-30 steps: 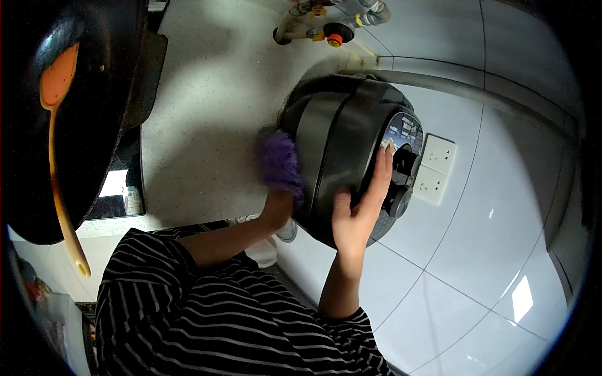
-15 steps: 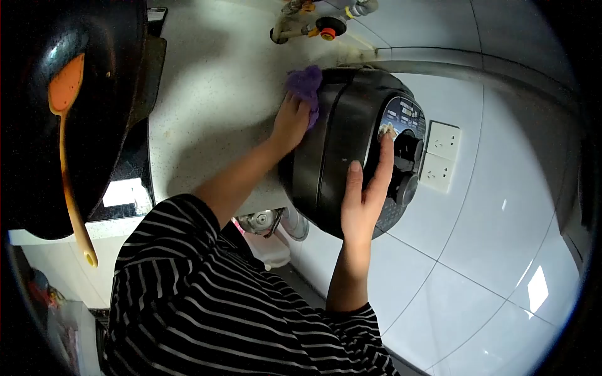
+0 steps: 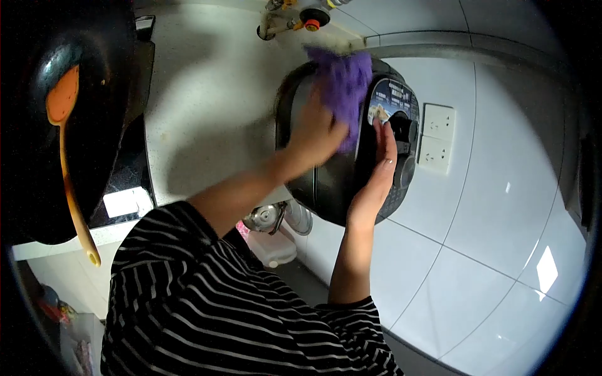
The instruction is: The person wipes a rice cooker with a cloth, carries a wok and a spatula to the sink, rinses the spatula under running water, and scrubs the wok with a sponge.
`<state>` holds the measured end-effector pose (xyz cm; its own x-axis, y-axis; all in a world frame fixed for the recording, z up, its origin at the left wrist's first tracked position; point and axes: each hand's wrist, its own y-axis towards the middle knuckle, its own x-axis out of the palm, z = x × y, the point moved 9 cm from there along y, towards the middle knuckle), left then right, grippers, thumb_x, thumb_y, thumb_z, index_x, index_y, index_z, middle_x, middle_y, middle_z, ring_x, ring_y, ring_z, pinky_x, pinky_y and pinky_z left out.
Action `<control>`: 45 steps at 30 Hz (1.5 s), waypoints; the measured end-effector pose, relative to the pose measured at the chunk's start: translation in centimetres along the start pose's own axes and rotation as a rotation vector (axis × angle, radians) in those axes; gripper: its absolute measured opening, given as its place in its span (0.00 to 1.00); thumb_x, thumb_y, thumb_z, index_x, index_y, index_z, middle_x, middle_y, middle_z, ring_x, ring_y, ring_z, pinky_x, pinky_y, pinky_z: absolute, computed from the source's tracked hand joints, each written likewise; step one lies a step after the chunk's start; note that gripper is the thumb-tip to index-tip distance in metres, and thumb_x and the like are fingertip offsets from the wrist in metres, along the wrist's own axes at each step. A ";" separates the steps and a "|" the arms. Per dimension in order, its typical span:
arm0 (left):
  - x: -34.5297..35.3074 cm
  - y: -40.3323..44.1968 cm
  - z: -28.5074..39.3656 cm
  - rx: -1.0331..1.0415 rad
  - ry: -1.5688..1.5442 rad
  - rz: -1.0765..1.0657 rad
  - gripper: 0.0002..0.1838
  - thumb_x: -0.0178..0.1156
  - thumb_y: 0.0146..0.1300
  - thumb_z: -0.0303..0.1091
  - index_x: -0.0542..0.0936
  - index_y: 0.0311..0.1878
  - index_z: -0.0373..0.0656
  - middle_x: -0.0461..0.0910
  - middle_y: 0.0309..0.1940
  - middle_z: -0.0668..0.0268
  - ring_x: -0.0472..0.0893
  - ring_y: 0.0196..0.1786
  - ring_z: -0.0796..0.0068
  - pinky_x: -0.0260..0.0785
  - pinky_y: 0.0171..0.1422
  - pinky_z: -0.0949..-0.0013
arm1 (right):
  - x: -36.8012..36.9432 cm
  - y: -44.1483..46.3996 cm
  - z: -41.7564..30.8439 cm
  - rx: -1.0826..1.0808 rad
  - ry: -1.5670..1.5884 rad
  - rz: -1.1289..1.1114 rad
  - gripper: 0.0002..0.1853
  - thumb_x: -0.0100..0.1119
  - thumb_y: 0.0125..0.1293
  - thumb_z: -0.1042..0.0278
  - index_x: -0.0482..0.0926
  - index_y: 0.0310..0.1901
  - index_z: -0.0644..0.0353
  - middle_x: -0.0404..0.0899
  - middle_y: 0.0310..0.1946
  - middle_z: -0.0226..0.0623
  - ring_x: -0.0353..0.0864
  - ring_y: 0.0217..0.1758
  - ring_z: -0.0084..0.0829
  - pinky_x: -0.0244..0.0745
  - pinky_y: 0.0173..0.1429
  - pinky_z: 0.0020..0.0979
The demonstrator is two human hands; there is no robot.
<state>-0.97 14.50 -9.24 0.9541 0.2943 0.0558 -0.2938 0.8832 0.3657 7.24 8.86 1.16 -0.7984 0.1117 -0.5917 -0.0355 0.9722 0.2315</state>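
Since prev frame, shifted cloth (image 3: 348, 75) from cooker's (image 3: 332, 200) edge across toward panel (image 3: 396, 97). Clamped on cloth w/ L hand (image 3: 313, 135); can't tell exact finger spacing, blurred. Resting R hand (image 3: 371, 188) on cooker, fingers straight, close together, nr panel. Best to spread cloth flat, brace cooker w/ R palm, ease round black fittings (image 3: 404, 128) by R fingertips. Past those, sockets (image 3: 439, 122); beyond L fingers, valve (image 3: 311, 25); well left of them, wok (image 3: 25, 156) w/ spatula (image 3: 63, 94).

Orange-headed spatula (image 3: 63, 97) in dark wok (image 3: 31, 188), white wall sockets (image 3: 436, 152)

purple cloth (image 3: 351, 78) moved nearer the control panel (image 3: 395, 99), left hand (image 3: 318, 133) with it
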 end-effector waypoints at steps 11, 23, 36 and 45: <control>-0.4 -11.2 2.6 -0.064 -0.390 -0.063 0.29 0.50 0.61 0.37 0.64 0.64 0.33 0.58 0.67 0.49 0.56 0.69 0.47 0.43 0.74 0.55 | -1.8 -0.3 0.5 0.105 0.314 0.139 0.31 0.32 0.71 0.45 0.62 0.63 0.64 0.70 0.58 0.50 0.64 0.65 0.38 0.50 0.71 0.36; 0.9 -16.1 -3.4 -0.074 0.172 0.045 0.26 0.37 0.67 0.27 0.54 0.69 0.33 0.52 0.70 0.50 0.55 0.71 0.54 0.45 0.73 0.61 | -4.0 -4.9 -1.9 -0.086 0.153 0.322 0.20 0.38 0.73 0.61 0.67 0.57 0.69 0.74 0.52 0.52 0.73 0.56 0.36 0.63 0.63 0.36; 5.6 -26.9 -8.4 -1.531 -1.077 0.195 0.28 0.37 0.69 0.61 0.70 0.57 0.50 0.75 0.50 0.69 0.74 0.50 0.71 0.65 0.56 0.67 | -2.5 -25.7 11.2 0.723 0.364 0.635 0.16 0.43 0.71 0.65 0.63 0.58 0.55 0.68 0.56 0.34 0.66 0.61 0.27 0.61 0.61 0.33; 6.7 -21.1 2.4 -1.368 -1.264 -0.312 0.17 0.50 0.65 0.41 0.71 0.53 0.43 0.76 0.50 0.64 0.75 0.53 0.68 0.68 0.56 0.66 | -5.0 -22.6 9.9 0.619 0.598 0.687 0.19 0.43 0.72 0.67 0.61 0.61 0.61 0.65 0.59 0.38 0.64 0.62 0.30 0.58 0.65 0.32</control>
<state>11.77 -3.01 -14.37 0.2647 0.2442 0.9329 0.6442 0.6751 -0.3595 17.98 -11.68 -8.73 -0.7005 0.7133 0.0232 0.7019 0.6945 -0.1582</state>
